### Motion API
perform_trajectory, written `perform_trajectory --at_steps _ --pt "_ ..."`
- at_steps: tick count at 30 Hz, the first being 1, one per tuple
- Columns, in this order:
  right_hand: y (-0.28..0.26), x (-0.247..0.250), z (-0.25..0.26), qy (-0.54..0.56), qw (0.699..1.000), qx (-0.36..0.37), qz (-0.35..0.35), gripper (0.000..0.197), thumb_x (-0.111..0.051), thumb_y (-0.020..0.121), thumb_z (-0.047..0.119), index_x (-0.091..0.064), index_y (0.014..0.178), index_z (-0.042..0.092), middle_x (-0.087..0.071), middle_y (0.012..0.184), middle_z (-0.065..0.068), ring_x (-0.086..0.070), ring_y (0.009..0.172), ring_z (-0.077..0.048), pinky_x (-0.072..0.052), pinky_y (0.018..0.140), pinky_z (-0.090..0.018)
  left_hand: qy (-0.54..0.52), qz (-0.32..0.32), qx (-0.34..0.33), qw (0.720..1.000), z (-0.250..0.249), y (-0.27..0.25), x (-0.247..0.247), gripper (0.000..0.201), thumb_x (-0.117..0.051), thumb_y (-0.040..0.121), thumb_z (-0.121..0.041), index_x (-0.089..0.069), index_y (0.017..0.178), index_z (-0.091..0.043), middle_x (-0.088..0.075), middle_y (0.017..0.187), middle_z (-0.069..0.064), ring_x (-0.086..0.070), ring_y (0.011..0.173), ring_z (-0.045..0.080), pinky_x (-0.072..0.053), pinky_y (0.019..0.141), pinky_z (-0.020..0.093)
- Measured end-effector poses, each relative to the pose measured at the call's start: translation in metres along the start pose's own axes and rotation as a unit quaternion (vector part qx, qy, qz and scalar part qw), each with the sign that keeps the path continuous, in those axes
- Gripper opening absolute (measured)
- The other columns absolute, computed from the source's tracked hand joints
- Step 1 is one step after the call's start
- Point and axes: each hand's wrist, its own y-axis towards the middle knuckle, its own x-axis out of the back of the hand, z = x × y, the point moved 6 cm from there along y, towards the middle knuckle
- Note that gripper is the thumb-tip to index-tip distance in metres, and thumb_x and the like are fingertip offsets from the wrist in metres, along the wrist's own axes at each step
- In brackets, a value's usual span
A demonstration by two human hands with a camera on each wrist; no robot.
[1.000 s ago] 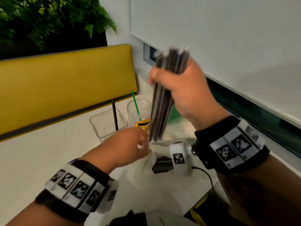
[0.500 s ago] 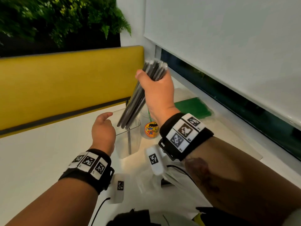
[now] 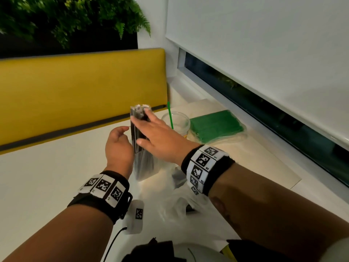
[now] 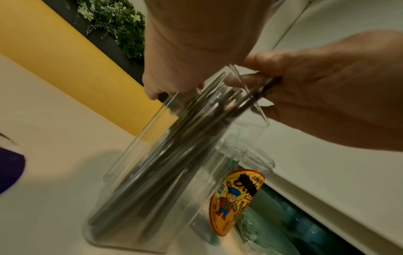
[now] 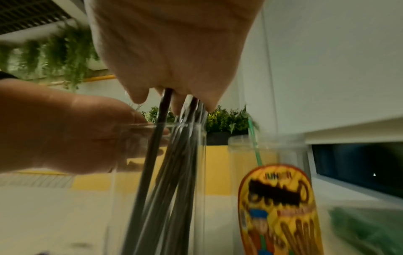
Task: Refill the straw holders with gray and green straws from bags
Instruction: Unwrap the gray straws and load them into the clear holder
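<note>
A bundle of gray straws (image 3: 139, 112) stands upright in the clear square straw holder (image 3: 145, 171) on the white table. My right hand (image 3: 137, 131) grips the bundle from the right, just above the holder's rim, and the straws (image 5: 165, 172) run down from between its fingers. My left hand (image 3: 120, 131) holds the holder (image 4: 141, 198) at its upper left side, a fingertip on the rim. Right of it stands a round clear jar (image 3: 179, 122) with one green straw (image 3: 170, 116). A bag of green straws (image 3: 215, 125) lies beyond the jar.
A crumpled, near-empty plastic bag (image 3: 179, 201) lies on the table (image 3: 47, 176) in front of the holder, under my right wrist. A yellow bench back (image 3: 75, 87) runs along the table's far edge. The window sill and blind are at the right.
My right hand carried the gray bundle from above the bag to the left and lowered it into the square holder. My left hand left the bag and took hold of the holder.
</note>
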Motion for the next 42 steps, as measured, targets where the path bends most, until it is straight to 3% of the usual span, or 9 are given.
perform_trajectory --at_steps 4,8,13,16,21,25,29,37,42 --pt "-0.008 0.047 0.011 0.056 0.997 -0.001 -0.048 0.067 -0.047 0.099 0.038 -0.013 0.155 0.025 -0.013 0.162 0.000 -0.004 0.149 -0.020 -0.012 0.120 -0.045 0.040 -0.026 -0.048 0.998 -0.004 0.004 0.005 0.038 -0.037 0.102 -0.020 -0.047 0.138 -0.016 -0.052 0.140 0.003 -0.048 0.129 0.021 -0.037 0.111 0.036" --pt "-0.053 0.101 0.005 0.174 0.976 -0.075 -0.110 0.033 -0.062 0.092 0.027 -0.062 0.125 0.023 -0.064 0.123 0.002 -0.059 0.113 -0.012 -0.047 0.101 -0.034 0.069 -0.066 -0.335 0.937 -0.064 -0.033 0.007 0.046 -0.044 0.096 -0.021 -0.045 0.135 0.002 -0.042 0.143 0.010 -0.037 0.137 0.026 -0.028 0.115 0.032" --pt "-0.141 0.045 -0.003 0.249 0.899 -0.227 0.279 0.014 -0.057 0.093 0.007 -0.069 0.096 -0.002 -0.072 0.094 -0.015 -0.066 0.070 -0.018 -0.057 0.076 -0.031 0.071 0.215 -0.572 0.789 -0.102 -0.136 -0.055 0.026 -0.045 0.092 -0.022 -0.061 0.098 -0.002 -0.063 0.112 0.008 -0.056 0.107 0.021 -0.041 0.096 0.032" --pt "-0.167 -0.022 -0.003 0.079 0.898 -0.180 0.393 0.030 -0.058 0.090 0.029 -0.069 0.112 0.012 -0.071 0.111 -0.007 -0.065 0.093 -0.021 -0.052 0.092 -0.037 0.152 0.410 -0.476 0.763 -0.057 -0.155 -0.100 0.040 -0.041 0.096 -0.036 -0.066 0.101 -0.005 -0.067 0.102 0.007 -0.060 0.098 0.022 -0.046 0.089 0.037" --pt "-0.181 -0.062 -0.021 -0.107 0.941 -0.171 0.271 0.034 -0.049 0.096 0.016 -0.058 0.127 0.003 -0.057 0.129 -0.015 -0.052 0.120 -0.032 -0.037 0.106 -0.041 0.260 0.619 -0.175 0.720 0.030 -0.147 -0.127 0.067 -0.031 0.089 -0.067 -0.064 0.111 -0.013 -0.064 0.115 -0.002 -0.058 0.103 0.016 -0.043 0.100 0.032" --pt "-0.190 -0.051 -0.042 -0.134 0.972 -0.160 0.111 0.038 -0.039 0.089 0.021 -0.069 0.110 0.015 -0.064 0.120 -0.011 -0.060 0.111 -0.031 -0.048 0.093 -0.044 0.287 0.605 -0.136 0.730 0.047 -0.137 -0.124 0.059 -0.055 0.064 -0.076 -0.053 0.104 -0.033 -0.061 0.102 -0.005 -0.059 0.095 0.012 -0.051 0.091 0.039" --pt "-0.203 -0.069 -0.065 -0.176 0.955 -0.182 0.152 0.040 -0.036 0.099 0.028 -0.055 0.132 0.016 -0.051 0.139 -0.007 -0.046 0.129 -0.028 -0.032 0.108 -0.040 0.341 0.554 -0.127 0.749 0.049 -0.128 -0.128 0.079 -0.087 0.061 -0.047 -0.045 0.125 -0.028 -0.052 0.110 -0.014 -0.055 0.100 0.010 -0.050 0.085 0.027" --pt "-0.200 -0.076 -0.090 -0.200 0.958 -0.169 0.119 0.025 -0.036 0.101 0.004 -0.055 0.118 0.003 -0.059 0.107 -0.020 -0.055 0.108 -0.045 -0.050 0.069 -0.044 0.388 0.493 -0.210 0.750 0.060 -0.116 -0.132 0.030 -0.065 0.087 -0.032 -0.047 0.110 -0.038 -0.057 0.109 -0.004 -0.055 0.094 0.014 -0.040 0.076 0.020" --pt "-0.184 -0.075 -0.081 -0.231 0.947 -0.178 0.136 0.036 -0.041 0.095 0.021 -0.058 0.122 0.003 -0.059 0.118 -0.013 -0.055 0.107 -0.030 -0.044 0.101 -0.041 0.396 0.537 -0.203 0.716 0.054 -0.113 -0.140 0.055 -0.061 0.090 -0.015 -0.040 0.139 -0.025 -0.063 0.126 0.005 -0.060 0.104 0.018 -0.039 0.083 0.020"
